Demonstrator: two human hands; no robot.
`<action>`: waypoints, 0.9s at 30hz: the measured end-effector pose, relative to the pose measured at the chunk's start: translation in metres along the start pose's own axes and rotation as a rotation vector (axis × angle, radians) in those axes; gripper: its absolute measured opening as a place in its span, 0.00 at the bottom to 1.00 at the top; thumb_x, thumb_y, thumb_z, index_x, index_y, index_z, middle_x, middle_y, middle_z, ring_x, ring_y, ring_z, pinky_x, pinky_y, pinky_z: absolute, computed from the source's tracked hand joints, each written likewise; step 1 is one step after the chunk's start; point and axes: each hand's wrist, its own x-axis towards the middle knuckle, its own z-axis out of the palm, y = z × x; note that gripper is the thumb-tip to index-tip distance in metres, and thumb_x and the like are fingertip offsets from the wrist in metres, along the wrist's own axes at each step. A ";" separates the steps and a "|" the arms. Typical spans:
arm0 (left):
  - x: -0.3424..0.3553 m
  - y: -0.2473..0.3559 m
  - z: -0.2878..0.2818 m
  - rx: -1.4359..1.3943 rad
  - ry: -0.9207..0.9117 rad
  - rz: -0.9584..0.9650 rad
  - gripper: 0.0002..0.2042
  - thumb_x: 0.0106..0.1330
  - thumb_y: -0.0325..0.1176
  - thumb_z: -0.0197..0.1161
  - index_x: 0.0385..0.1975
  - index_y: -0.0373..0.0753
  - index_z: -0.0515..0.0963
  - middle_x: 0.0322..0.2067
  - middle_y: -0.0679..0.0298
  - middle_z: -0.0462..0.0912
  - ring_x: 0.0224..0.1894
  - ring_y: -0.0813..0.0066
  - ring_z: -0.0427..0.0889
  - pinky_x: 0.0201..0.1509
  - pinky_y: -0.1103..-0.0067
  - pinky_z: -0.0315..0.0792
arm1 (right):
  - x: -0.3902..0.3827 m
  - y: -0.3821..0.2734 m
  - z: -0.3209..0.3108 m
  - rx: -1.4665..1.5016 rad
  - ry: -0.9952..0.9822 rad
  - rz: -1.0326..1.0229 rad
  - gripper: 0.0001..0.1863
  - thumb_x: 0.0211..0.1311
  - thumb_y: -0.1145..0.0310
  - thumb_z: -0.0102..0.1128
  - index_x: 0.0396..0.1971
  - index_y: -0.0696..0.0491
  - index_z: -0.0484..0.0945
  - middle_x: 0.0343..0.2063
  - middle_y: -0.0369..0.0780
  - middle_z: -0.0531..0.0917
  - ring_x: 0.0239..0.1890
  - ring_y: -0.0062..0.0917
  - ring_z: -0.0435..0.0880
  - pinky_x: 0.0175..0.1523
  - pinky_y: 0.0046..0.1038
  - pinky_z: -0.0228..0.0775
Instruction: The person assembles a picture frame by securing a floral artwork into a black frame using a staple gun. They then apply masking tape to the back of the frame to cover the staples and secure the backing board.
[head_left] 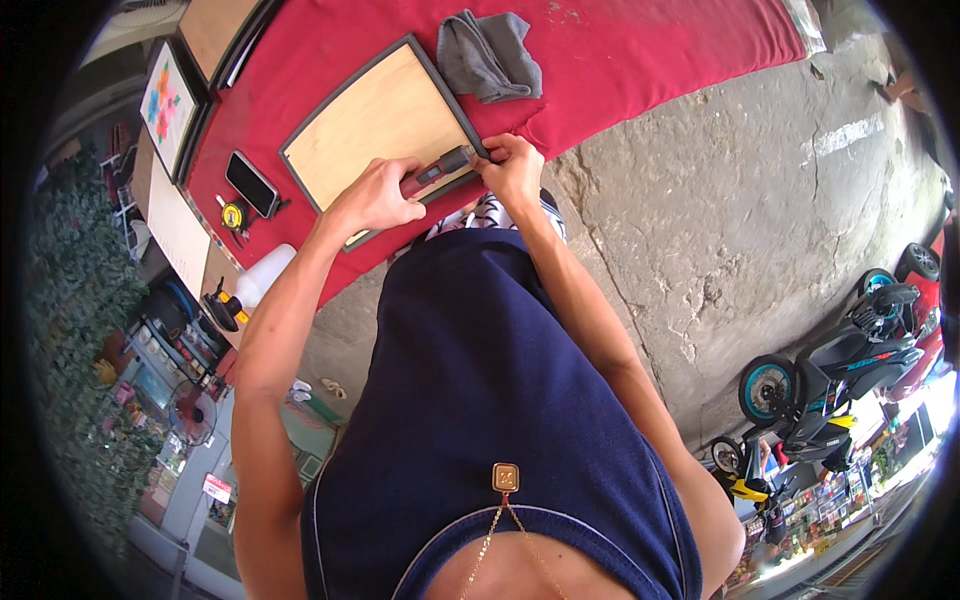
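Observation:
A dark-edged frame with a pale wooden backing (355, 115) lies near the edge of a red-cloth table (640, 50). My left hand (390, 190) is closed round a red and dark hand tool (430, 172), which lies across the frame’s near right part. My right hand (513, 170) is at the frame’s right edge beside the tool’s dark head, fingers pinched; what they hold is too small to tell. A folded grey cloth (485, 55) sits beyond the frame. A phone (251, 183) and a yellow tape measure (235, 216) lie to the left.
A framed floral picture (165, 105), a long pale board (175, 225) and a white bottle (265, 270) are at the left. Cracked concrete floor (680, 220) stretches rightward to parked motorcycles (830, 370). A standing fan (192, 410) is at lower left; someone’s leg (900, 95) shows far right.

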 end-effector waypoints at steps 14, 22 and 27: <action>0.010 0.024 -0.004 0.215 -0.016 -0.132 0.21 0.42 0.34 0.59 0.36 0.26 0.78 0.28 0.40 0.80 0.35 0.48 0.81 0.43 0.66 0.73 | 0.006 -0.007 0.003 -0.082 -0.012 0.046 0.13 0.35 0.74 0.70 0.27 0.55 0.82 0.22 0.43 0.82 0.28 0.33 0.83 0.37 0.32 0.74; -0.009 0.018 -0.013 0.244 0.031 -0.111 0.18 0.41 0.36 0.62 0.32 0.31 0.78 0.24 0.50 0.81 0.30 0.57 0.82 0.37 0.69 0.74 | 0.007 -0.003 -0.002 -0.094 -0.063 0.063 0.14 0.36 0.73 0.71 0.29 0.55 0.82 0.22 0.41 0.82 0.28 0.32 0.83 0.37 0.32 0.74; -0.055 -0.023 0.002 -0.462 0.308 -0.309 0.13 0.49 0.36 0.62 0.29 0.34 0.78 0.20 0.60 0.80 0.23 0.74 0.78 0.31 0.77 0.71 | 0.013 -0.011 -0.003 -0.241 -0.167 0.062 0.16 0.35 0.65 0.71 0.30 0.51 0.81 0.22 0.40 0.83 0.31 0.33 0.84 0.39 0.34 0.75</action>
